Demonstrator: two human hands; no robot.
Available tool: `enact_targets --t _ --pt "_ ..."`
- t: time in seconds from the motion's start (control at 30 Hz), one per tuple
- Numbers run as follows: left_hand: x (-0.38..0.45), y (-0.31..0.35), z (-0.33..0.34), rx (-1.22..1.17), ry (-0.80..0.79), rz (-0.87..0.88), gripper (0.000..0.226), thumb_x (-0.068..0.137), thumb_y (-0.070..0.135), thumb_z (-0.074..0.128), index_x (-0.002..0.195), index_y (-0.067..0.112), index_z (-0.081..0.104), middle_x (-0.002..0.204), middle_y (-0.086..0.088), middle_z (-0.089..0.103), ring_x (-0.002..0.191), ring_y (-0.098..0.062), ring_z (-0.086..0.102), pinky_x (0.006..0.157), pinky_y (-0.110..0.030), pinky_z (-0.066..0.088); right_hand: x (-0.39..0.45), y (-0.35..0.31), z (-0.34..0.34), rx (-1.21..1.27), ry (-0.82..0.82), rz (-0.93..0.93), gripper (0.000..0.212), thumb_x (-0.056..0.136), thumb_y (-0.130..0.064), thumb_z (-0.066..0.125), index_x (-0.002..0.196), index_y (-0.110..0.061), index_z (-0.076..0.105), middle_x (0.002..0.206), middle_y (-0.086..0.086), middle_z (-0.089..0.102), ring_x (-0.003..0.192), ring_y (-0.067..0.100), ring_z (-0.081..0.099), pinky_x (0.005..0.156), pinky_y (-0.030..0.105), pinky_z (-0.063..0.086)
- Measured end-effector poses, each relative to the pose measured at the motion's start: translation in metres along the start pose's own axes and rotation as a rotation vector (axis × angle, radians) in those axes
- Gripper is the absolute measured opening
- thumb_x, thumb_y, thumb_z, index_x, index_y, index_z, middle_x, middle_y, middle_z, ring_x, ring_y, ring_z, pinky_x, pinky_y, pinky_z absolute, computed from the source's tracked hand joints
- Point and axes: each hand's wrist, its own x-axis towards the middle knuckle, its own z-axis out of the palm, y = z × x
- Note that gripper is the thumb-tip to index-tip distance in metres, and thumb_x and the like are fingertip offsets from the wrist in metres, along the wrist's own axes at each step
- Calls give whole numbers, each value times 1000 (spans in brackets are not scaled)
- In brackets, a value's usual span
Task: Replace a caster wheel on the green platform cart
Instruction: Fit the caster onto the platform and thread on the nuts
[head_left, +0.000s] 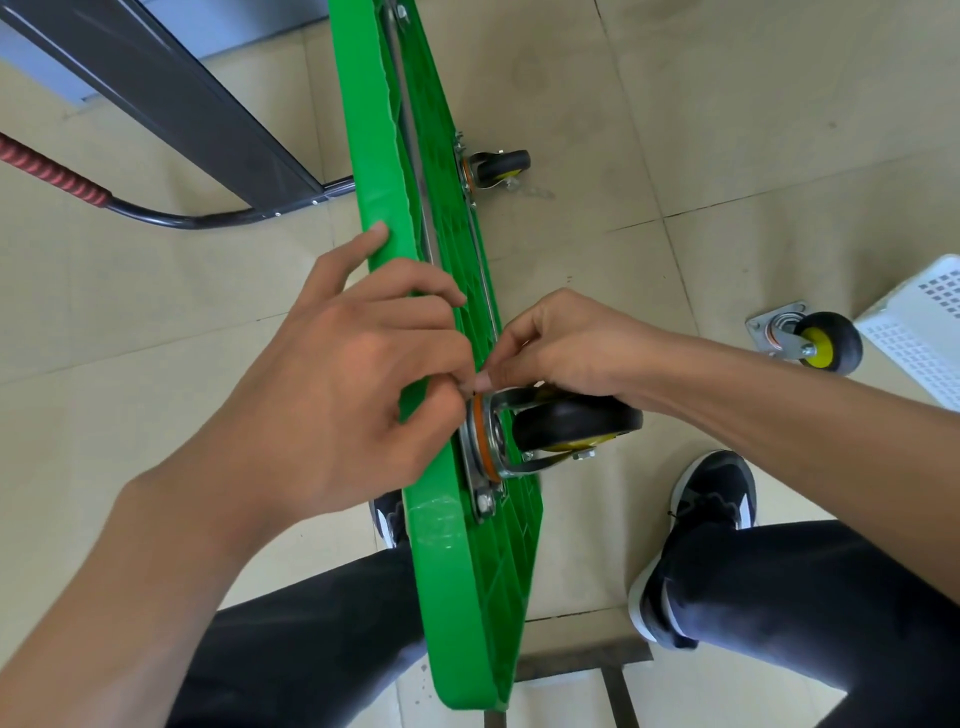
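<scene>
The green platform cart (415, 218) stands on its edge on the floor (675, 130), between the person's knees. Both hands meet at the top of the mounted caster wheel (571, 423): left hand (358, 374) and right hand (561, 343) pinch something tiny, too small to identify. A loose caster (810, 340) lies right, beside a white basket (924, 322).

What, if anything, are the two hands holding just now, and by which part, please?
Both hands, the left hand and the right hand, pinch at something small at the top of the caster plate on the cart; the fingers hide what it is.
</scene>
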Motion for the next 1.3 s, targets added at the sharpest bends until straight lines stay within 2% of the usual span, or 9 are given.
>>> enact_targets --t 0.13,0.3,0.4,0.6,0.8,1.03,1.2,1.3 --pt "1 1 1 2 4 -3 22 81 20 51 70 27 69 74 15 62 112 -17 62 114 -57 25 1 1 3 -13 31 1 20 70 -30 90 80 -16 80 64 -7 71 58 3 60 50 11 43" --pt "1 1 1 6 9 -8 22 81 20 51 70 27 68 74 14 62 112 -17 62 114 -57 25 1 1 2 -13 31 -14 21 70 -31 89 82 -16 80 70 -5 72 64 6 62 57 16 45" --pt "1 1 1 18 9 -7 22 81 21 50 68 25 68 74 13 63 112 -18 62 115 -57 25 1 1 1 -12 -1 -15 18 74 -27 88 85 -15 80 73 -2 74 64 5 63 58 15 48" --pt "1 1 2 23 15 -2 22 81 21 50 69 25 68 73 12 62 111 -18 63 115 -57 25 1 0 3 -34 19 -12 18 73 -30 88 82 -16 80 63 -7 70 58 4 60 52 14 43" --pt "1 1 3 10 29 -2 22 81 20 50 69 25 68 72 13 61 111 -19 63 114 -57 25 2 0 3 -70 27 -53 20 72 -35 88 80 -20 78 63 -11 65 62 3 57 59 22 40" --pt "0 0 3 21 19 5 22 81 19 51 68 23 68 73 13 61 111 -17 62 116 -55 24 3 1 -4 -54 -57 -30 4 80 -18 82 82 -19 79 63 -9 69 54 1 58 50 13 40" --pt "1 1 3 16 21 1 23 81 20 50 68 24 68 74 14 61 112 -17 62 115 -56 24 6 4 -2 -74 -32 -51 8 81 -25 82 84 -18 80 72 -5 74 63 2 60 62 19 43" --pt "1 1 3 19 27 0 23 81 20 50 68 23 68 73 13 60 112 -17 62 115 -56 24 5 5 -1 -74 -31 -34 8 85 -27 78 82 -20 81 69 -10 72 59 -4 57 56 13 40"
